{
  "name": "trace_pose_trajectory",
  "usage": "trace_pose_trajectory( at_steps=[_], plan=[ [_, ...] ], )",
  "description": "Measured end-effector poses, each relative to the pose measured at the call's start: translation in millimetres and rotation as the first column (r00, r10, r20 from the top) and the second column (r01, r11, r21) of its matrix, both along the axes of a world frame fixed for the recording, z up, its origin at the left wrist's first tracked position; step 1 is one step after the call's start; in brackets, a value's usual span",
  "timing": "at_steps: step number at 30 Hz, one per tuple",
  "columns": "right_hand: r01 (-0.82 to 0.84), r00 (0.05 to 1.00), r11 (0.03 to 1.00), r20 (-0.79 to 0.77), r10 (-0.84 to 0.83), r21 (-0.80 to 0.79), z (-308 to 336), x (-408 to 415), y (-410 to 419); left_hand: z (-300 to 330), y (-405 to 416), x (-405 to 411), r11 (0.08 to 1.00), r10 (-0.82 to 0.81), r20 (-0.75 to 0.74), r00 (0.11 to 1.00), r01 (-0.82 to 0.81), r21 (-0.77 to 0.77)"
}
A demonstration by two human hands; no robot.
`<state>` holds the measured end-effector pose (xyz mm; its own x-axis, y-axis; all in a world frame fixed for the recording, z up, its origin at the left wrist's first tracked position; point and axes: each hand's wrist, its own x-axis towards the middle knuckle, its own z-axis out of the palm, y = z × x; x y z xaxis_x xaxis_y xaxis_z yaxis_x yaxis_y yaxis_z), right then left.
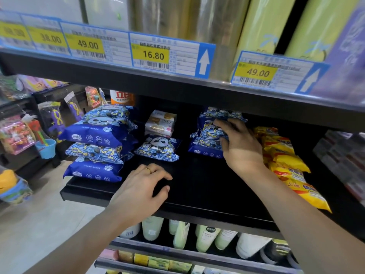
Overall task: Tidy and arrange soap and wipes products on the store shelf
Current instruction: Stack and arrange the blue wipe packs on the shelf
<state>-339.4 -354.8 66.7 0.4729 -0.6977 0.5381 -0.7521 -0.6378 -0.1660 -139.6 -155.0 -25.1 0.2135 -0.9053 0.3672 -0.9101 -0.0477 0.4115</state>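
Nearest us, our left hand (142, 186) rests on the bare black shelf (197, 190), fingers loosely curved and holding nothing, a ring on one finger. Just beyond its fingertips lies a single small wipes pack (158, 148), its long axis running side to side across the shelf, and behind that sits a little stack of soap bars (160, 122). Off to the left of this hand stands a taller stack of wipes (98, 141), the packs lying flat and slightly askew.

Farther in and to the right, our right hand (240, 144) is curled over the right side of another wipes pile (207, 135), fingers pressed into the upper pack, so we judge it grips that pack. Yellow packets (286, 157) lie just right of this hand.

The lone pack sits nearer our left hand than our right, straight ahead of it; we judge that hand is better placed to gather it toward a pile.
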Motion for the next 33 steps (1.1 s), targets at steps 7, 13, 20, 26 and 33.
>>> trace_pose_trajectory(
  at_steps=[7,13,20,26,33],
  plan=[
    [0.004,1.0,1.0,0.029,-0.004,0.004,4.2,8.3,-14.1,0.0,2.2,-1.1,1.0,0.002,-0.008,1.0,-0.002,0.002],
    [0.121,0.991,0.992,-0.066,-0.119,0.025,6.3,7.4,-9.8,-1.1,2.5,-1.2,1.0,0.009,0.0,1.0,-0.009,0.002],
    [0.197,0.969,0.98,0.158,-0.192,-0.017,24.0,12.3,-19.8,-0.6,2.2,-2.7,1.0,0.017,0.007,1.0,-0.017,-0.002],
    [0.277,0.96,0.953,-0.018,-0.281,-0.126,35.9,17.3,-32.2,-0.4,2.7,-3.4,1.0,0.024,0.017,1.0,-0.023,-0.005],
    [0.318,0.935,0.941,0.129,-0.332,0.116,39.0,26.3,-53.9,0.1,2.5,-4.5,1.0,0.027,0.026,0.999,-0.027,-0.003]
  ],
)
